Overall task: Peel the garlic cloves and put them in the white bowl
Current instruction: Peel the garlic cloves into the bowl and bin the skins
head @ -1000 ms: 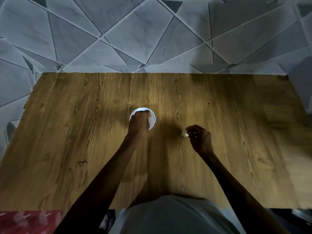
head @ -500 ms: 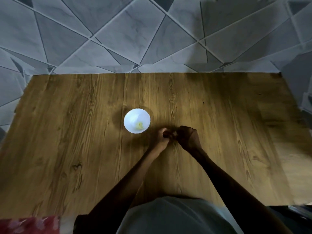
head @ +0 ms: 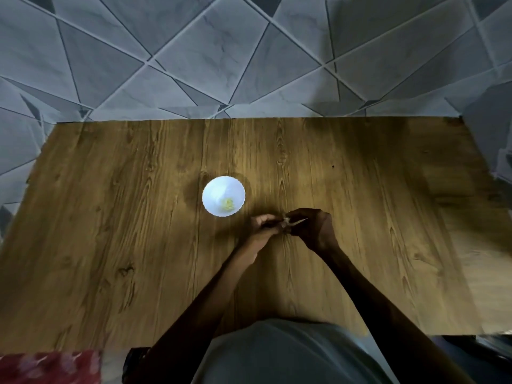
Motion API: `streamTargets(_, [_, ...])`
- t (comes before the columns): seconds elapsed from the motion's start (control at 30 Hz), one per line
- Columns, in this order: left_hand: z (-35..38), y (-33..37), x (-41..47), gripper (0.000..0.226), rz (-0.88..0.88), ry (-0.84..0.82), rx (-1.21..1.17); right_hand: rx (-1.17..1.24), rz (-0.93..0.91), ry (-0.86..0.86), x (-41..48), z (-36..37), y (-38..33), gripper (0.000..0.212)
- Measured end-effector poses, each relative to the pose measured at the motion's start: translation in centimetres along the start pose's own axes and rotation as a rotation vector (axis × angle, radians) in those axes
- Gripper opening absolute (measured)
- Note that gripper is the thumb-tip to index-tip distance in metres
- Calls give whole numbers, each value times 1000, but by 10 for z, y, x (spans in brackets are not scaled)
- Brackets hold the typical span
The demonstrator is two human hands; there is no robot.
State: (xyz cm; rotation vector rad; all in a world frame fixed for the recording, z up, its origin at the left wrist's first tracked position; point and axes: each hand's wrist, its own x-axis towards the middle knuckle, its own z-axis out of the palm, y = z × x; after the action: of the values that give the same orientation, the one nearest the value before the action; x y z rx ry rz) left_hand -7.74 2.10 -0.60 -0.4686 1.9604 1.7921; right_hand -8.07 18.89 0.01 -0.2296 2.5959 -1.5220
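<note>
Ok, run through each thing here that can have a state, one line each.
white bowl: upright on the table, a little garlic inside.
peeled garlic: yellowish, lying in the bowl's near right part.
left hand: fingers curled, pinching the garlic clove.
right hand: fingers curled, pinching the same clove.
garlic clove: held between both hands, right of the bowl; how far peeled is too small to tell.
</note>
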Motion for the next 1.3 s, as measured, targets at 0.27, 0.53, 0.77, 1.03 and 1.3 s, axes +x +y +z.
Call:
streamTargets(0.27, [-1, 11, -10, 30, 45, 29, 17, -36, -36, 4, -1, -6, -4, 21])
streamTargets(0.53, [3, 18, -21, 32, 149, 77, 166, 232, 105, 30, -6, -4, -9, 22])
streamTargets(0.77, [6, 16, -21, 26, 159, 162, 244, 359, 206, 30, -8, 4, -5, 18])
streamTargets(1.03, [15, 5, -18, 19, 293, 267, 353, 491, 275, 89, -9, 8, -1, 13])
streamTargets(1.3, [13, 9, -10, 16, 262, 229, 464, 431, 362, 66, -3, 10, 7, 17])
